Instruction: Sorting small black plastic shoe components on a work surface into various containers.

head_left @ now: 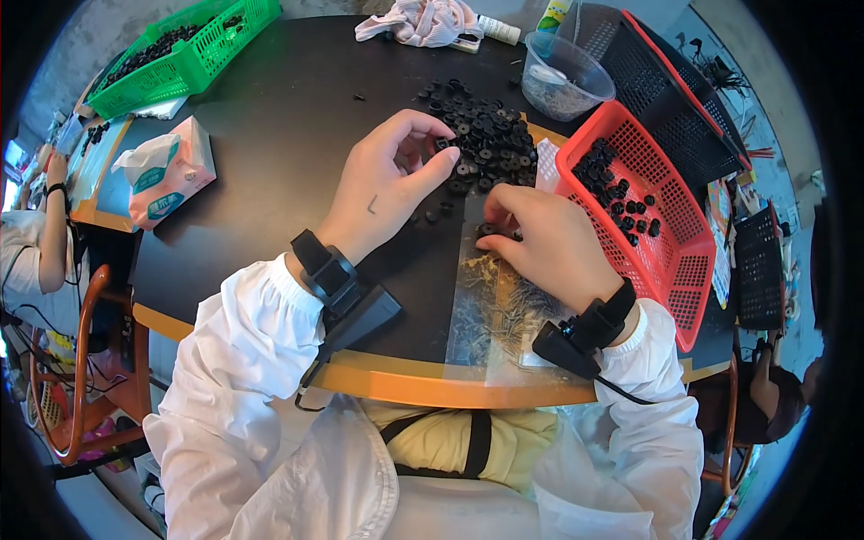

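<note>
A heap of small round black parts [493,148], many with a hole in the middle, lies on the dark table in front of me. At the heap's left edge my left hand [382,175] is closed, with a small black part [442,143] between thumb and fingertips. Just below the heap, my right hand [551,236] is curled with thumb and forefinger closed round another small black part [487,230]. Thin trimmed scraps [513,310] and crumbs lie on a clear plastic sheet under that hand.
To the right a red basket [688,279] holds several black parts, with black baskets [652,85] behind it. A clear tub [567,85] and a pink cloth [423,22] stand at the back. Left are a tissue box [180,175], a green basket [211,58] and another person's arm [56,216].
</note>
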Tool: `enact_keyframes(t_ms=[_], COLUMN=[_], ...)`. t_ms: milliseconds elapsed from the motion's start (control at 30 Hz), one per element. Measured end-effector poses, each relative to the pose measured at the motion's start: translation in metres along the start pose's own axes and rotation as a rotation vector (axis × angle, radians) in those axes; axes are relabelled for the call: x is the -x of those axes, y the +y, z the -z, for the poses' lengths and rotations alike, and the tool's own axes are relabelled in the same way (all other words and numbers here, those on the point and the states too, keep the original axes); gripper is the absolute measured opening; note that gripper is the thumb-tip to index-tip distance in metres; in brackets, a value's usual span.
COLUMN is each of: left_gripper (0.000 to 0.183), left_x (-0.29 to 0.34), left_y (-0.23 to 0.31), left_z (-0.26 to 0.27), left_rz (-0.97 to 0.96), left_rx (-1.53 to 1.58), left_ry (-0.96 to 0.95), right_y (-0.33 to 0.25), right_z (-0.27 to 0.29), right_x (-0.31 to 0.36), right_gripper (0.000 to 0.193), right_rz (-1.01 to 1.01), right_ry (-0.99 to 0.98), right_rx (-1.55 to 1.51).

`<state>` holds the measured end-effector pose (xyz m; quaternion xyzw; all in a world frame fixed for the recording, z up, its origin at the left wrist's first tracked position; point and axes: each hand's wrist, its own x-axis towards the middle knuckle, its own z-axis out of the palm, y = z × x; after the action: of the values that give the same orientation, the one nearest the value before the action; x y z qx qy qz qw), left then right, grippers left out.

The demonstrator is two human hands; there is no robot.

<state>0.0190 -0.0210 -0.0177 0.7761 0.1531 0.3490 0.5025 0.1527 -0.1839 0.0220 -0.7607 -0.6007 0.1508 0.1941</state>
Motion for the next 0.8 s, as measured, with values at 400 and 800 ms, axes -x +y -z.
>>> enact_keyframes(t_ms=[400, 800], left_gripper=[0.021, 0.029], left_x=[0.001, 0.007], left_y=[-0.003, 0.002], left_z=[-0.001, -0.005], left_rz=[0.07, -0.503], left_rx=[0.227, -0.354], left_ry=[-0.088, -0.446], right_y=[-0.006, 0.005], right_z=[-0.014, 0.001], right_x=[-0.024, 0.031], right_gripper=[0.018, 0.028], right_rz=[0.335, 0.291], right_ry=[0.153, 0.274], right_rx=[0.212, -0.256])
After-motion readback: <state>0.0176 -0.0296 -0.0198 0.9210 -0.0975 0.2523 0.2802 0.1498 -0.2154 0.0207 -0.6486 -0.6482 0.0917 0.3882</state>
